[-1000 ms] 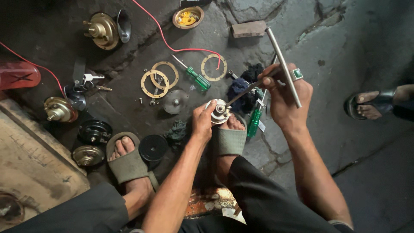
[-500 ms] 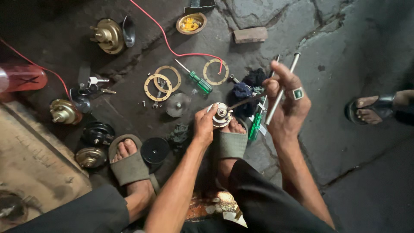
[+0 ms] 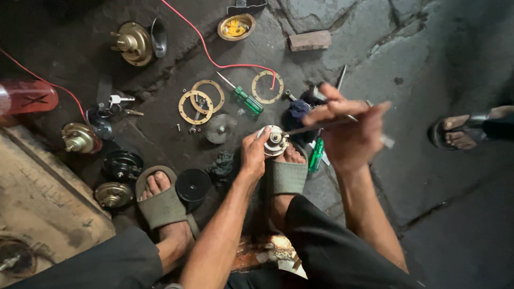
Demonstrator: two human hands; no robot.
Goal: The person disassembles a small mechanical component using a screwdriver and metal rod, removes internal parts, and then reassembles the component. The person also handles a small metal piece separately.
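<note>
Since half a second ago, the right hand (image 3: pixel 350 136) has dropped its wrist and swung the thin metal tool (image 3: pixel 308 128) from near upright to almost level, its tip now at the centre of the small round metal part (image 3: pixel 274 141). That hand is closed around the tool, with another slim rod seemingly gripped alongside; I cannot tell exactly what it is.

The left hand (image 3: pixel 252 155) pinches the round part at its rim, holding it just above the toes of the right sandalled foot (image 3: pixel 286 174), over the stone floor (image 3: pixel 407 64).

Judged step: working at the centre fitting of the part with the tool tip. The next move calls for a steady hold by the left hand and fine pressure at the tip.

Count on the floor:
- 3 brass rings (image 3: pixel 204 101), 2 overlapping, 1 apart beside the red wire (image 3: pixel 214 59).
- 2 green-handled screwdrivers (image 3: pixel 246 100), 1 half hidden near the foot.
- 1 grey disc (image 3: pixel 219 128).
- 1 black round cap (image 3: pixel 193 184).
- 3 brass-coloured round housings (image 3: pixel 131 43), plus 1 black one.
- 1 small dish of yellow bits (image 3: pixel 236 27).
- 1 brick piece (image 3: pixel 310 40).

Another person's sandalled foot (image 3: pixel 463 131) stands well apart at the right.
</note>
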